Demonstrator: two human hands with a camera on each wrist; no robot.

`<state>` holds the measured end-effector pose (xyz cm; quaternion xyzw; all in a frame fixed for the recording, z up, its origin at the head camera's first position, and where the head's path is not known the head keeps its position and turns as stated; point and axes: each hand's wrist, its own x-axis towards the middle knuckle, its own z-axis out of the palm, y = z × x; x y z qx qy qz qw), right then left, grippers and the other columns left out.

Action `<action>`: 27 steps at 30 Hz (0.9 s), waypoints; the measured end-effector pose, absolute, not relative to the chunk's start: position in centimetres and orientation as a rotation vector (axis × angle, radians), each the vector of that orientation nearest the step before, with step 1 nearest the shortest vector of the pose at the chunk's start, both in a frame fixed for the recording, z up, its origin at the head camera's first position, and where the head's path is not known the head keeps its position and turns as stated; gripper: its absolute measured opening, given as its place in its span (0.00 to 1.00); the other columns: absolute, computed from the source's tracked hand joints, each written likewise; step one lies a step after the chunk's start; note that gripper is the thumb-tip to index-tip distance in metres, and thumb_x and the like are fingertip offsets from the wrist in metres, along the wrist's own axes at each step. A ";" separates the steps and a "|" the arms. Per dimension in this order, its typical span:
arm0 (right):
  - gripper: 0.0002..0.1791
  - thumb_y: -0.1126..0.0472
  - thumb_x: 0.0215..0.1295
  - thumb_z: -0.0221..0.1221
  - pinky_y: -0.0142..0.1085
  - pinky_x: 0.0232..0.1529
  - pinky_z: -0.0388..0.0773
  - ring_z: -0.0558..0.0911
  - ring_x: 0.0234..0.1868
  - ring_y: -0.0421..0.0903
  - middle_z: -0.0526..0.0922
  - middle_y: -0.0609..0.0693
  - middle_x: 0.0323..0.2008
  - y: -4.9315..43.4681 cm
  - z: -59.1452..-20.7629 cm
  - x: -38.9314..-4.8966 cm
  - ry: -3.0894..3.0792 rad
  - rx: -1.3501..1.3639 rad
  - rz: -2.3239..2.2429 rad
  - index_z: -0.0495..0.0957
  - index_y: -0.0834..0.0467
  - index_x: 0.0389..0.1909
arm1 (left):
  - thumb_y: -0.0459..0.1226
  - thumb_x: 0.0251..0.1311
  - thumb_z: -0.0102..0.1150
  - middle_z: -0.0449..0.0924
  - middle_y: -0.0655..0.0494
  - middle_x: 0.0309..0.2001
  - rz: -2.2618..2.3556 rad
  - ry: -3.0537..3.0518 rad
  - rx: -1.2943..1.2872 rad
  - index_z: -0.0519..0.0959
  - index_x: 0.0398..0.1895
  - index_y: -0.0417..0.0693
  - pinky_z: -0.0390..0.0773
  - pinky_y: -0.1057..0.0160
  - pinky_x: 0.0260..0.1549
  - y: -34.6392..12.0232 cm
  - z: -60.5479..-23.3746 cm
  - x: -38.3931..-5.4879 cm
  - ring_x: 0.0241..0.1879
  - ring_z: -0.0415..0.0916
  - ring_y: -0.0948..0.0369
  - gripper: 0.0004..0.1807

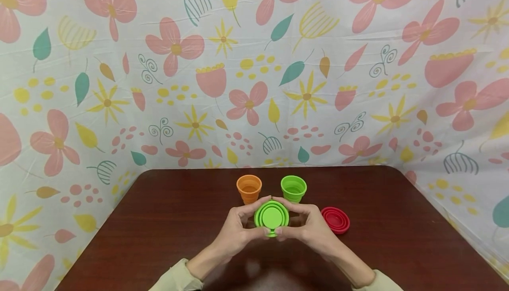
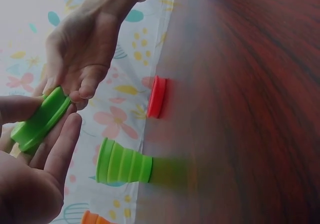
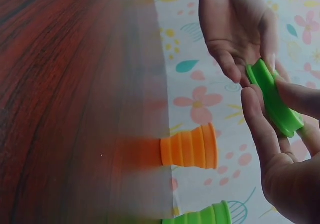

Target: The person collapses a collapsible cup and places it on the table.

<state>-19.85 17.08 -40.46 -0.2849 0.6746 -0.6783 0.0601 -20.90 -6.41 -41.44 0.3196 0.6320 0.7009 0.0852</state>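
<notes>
A flattened green collapsible cup [image 1: 272, 216] is held up between both hands above the table, its nested rings facing the head camera. My left hand [image 1: 237, 230] pinches its left side, thumb at the lower edge and fingers along the top. On the other side my right hand [image 1: 309, 227] grips it the same way, and the two thumbs nearly meet at the bottom. Edge-on in the left wrist view, the green cup [image 2: 42, 118] looks like a thick disc. Behind the hands stand an orange cup [image 1: 249, 188] and another green cup [image 1: 293, 188], both expanded and upright.
A red collapsible cup [image 1: 336, 220], pressed flat, lies on the table to the right of my right hand. The dark brown wooden table [image 1: 159, 220] ends at a white curtain [image 1: 214, 105] printed with flowers and leaves.
</notes>
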 end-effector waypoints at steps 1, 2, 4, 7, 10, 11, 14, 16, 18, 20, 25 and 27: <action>0.37 0.74 0.63 0.70 0.53 0.40 0.90 0.89 0.39 0.60 0.80 0.66 0.62 17.1 -40.5 -19.8 2.050 -0.863 -2.050 0.74 0.60 0.74 | 0.23 0.62 0.68 0.82 0.41 0.59 2.085 1.876 0.957 0.71 0.78 0.47 0.89 0.57 0.43 -6.4 -41.4 -20.9 0.45 0.86 0.57 0.39; 0.37 0.73 0.63 0.70 0.53 0.40 0.90 0.89 0.39 0.59 0.80 0.65 0.61 17.1 -40.4 -19.8 2.057 -0.861 -2.047 0.74 0.60 0.74 | 0.24 0.62 0.68 0.82 0.41 0.59 2.081 1.869 0.964 0.70 0.78 0.46 0.89 0.57 0.43 -6.4 -41.4 -20.9 0.44 0.86 0.57 0.39; 0.37 0.73 0.62 0.71 0.54 0.40 0.90 0.89 0.39 0.59 0.81 0.64 0.60 17.1 -40.4 -19.8 2.066 -0.858 -2.041 0.74 0.60 0.73 | 0.24 0.63 0.69 0.83 0.40 0.59 2.080 1.858 0.969 0.70 0.78 0.45 0.89 0.55 0.43 -6.5 -41.4 -20.9 0.43 0.87 0.56 0.39; 0.37 0.73 0.62 0.71 0.55 0.40 0.89 0.89 0.39 0.59 0.82 0.64 0.58 17.1 -40.4 -19.8 2.073 -0.869 -2.034 0.74 0.60 0.73 | 0.24 0.63 0.68 0.83 0.41 0.59 2.083 1.853 0.964 0.70 0.78 0.45 0.89 0.53 0.43 -6.5 -41.4 -20.9 0.42 0.87 0.56 0.38; 0.37 0.74 0.63 0.70 0.56 0.40 0.89 0.89 0.38 0.63 0.81 0.66 0.60 17.2 -40.5 -19.8 2.071 -0.892 -2.034 0.74 0.61 0.74 | 0.24 0.63 0.68 0.83 0.40 0.59 2.088 1.848 0.965 0.71 0.77 0.45 0.89 0.53 0.42 -6.5 -41.5 -21.0 0.43 0.87 0.56 0.38; 0.37 0.74 0.63 0.70 0.56 0.40 0.89 0.89 0.37 0.64 0.80 0.67 0.61 17.3 -40.5 -19.8 2.071 -0.901 -2.035 0.74 0.61 0.74 | 0.24 0.63 0.68 0.82 0.40 0.59 2.087 1.848 0.969 0.71 0.77 0.45 0.89 0.52 0.42 -6.5 -41.5 -21.0 0.44 0.87 0.56 0.38; 0.37 0.74 0.63 0.70 0.56 0.37 0.89 0.89 0.35 0.65 0.78 0.68 0.62 17.3 -40.5 -19.8 2.076 -0.924 -2.028 0.73 0.61 0.74 | 0.24 0.64 0.69 0.82 0.40 0.59 2.081 1.859 0.983 0.72 0.77 0.47 0.89 0.47 0.43 -6.5 -41.5 -21.0 0.46 0.86 0.56 0.38; 0.37 0.74 0.63 0.70 0.55 0.35 0.89 0.89 0.34 0.62 0.79 0.69 0.61 17.4 -40.6 -19.9 2.093 -0.932 -2.015 0.73 0.61 0.74 | 0.25 0.64 0.69 0.82 0.41 0.60 2.072 1.868 0.979 0.72 0.77 0.49 0.88 0.44 0.44 -6.5 -41.5 -20.9 0.47 0.86 0.56 0.37; 0.37 0.73 0.63 0.70 0.54 0.31 0.89 0.89 0.32 0.60 0.81 0.69 0.57 17.4 -40.6 -19.9 2.121 -0.943 -1.996 0.73 0.61 0.74 | 0.25 0.64 0.69 0.82 0.42 0.60 2.066 1.872 0.973 0.72 0.77 0.49 0.87 0.44 0.44 -6.5 -41.5 -20.9 0.48 0.85 0.55 0.37; 0.37 0.72 0.64 0.70 0.52 0.27 0.89 0.89 0.31 0.60 0.84 0.67 0.52 17.5 -40.6 -19.9 2.151 -0.942 -1.975 0.73 0.61 0.74 | 0.25 0.64 0.69 0.82 0.42 0.60 2.061 1.874 0.964 0.73 0.77 0.50 0.88 0.46 0.44 -6.5 -41.6 -20.8 0.49 0.85 0.55 0.37; 0.34 0.70 0.66 0.69 0.45 0.18 0.85 0.86 0.28 0.59 0.86 0.64 0.41 17.7 -40.4 -20.0 2.180 -0.928 -1.944 0.74 0.61 0.73 | 0.25 0.64 0.69 0.82 0.43 0.62 2.049 1.879 0.971 0.73 0.77 0.50 0.89 0.53 0.43 -6.5 -41.5 -20.8 0.51 0.83 0.53 0.37; 0.32 0.70 0.67 0.68 0.43 0.17 0.84 0.86 0.27 0.58 0.86 0.64 0.39 17.7 -40.3 -20.0 2.173 -0.931 -1.944 0.74 0.62 0.72 | 0.25 0.65 0.69 0.82 0.44 0.62 2.048 1.879 0.973 0.73 0.77 0.50 0.89 0.53 0.43 -6.5 -41.5 -20.8 0.52 0.83 0.53 0.37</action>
